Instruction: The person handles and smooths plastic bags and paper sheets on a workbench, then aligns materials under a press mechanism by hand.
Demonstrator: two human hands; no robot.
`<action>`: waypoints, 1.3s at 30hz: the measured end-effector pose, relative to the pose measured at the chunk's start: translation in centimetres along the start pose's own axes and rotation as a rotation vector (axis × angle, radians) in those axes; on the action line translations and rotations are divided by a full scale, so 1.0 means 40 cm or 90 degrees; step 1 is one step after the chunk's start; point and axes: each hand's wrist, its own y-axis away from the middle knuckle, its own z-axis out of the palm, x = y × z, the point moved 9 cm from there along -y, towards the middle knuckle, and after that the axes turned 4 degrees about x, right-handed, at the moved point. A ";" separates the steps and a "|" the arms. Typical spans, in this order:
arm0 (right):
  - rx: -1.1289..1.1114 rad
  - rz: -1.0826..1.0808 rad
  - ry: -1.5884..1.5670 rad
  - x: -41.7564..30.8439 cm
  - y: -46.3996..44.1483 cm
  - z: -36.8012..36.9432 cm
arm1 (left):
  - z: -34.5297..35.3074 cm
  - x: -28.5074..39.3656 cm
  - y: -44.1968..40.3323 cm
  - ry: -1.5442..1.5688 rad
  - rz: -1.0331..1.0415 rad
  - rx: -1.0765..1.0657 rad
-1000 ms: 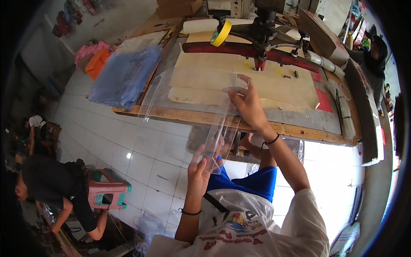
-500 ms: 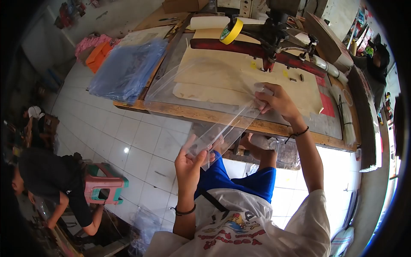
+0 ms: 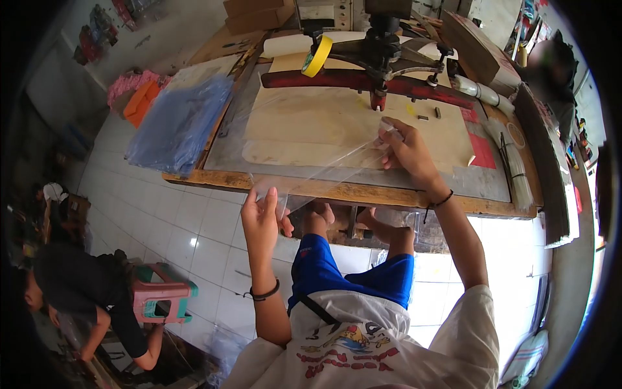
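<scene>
A clear plastic sheet (image 3: 315, 176) stretches between my two hands over the front edge of the work table (image 3: 389, 192). My left hand (image 3: 264, 214) grips its near-left end, just off the wooden edge, with the thumb up. My right hand (image 3: 405, 149) pinches the other end above the table, below the red bar (image 3: 311, 79) of a press. Beneath the sheet lies a cream-coloured paper (image 3: 291, 126) on the grey table top. The sheet's far-left outline is hard to make out because it is transparent.
A stack of bluish plastic sheets (image 3: 178, 123) lies at the table's left. Yellow tape (image 3: 317, 56) hangs on the press. Bundled clear strips (image 3: 518, 172) and long cardboard (image 3: 547, 175) flank the right side. At lower left, a person (image 3: 97, 298) bends beside a pink-green stool (image 3: 162, 292).
My left hand has moved up and left toward the table edge, carrying its end of the sheet. My right hand keeps its pinch. The view has shifted slightly.
</scene>
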 end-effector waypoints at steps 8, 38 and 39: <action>0.030 -0.030 -0.014 0.008 -0.012 -0.033 | 0.023 0.083 -0.059 -0.041 -0.027 -0.065; 0.152 -0.118 0.115 0.066 -0.095 -0.163 | 0.187 0.034 -0.312 0.024 0.002 -0.216; 0.158 -0.118 0.100 0.064 -0.098 -0.161 | 0.192 0.030 -0.319 0.030 0.003 -0.228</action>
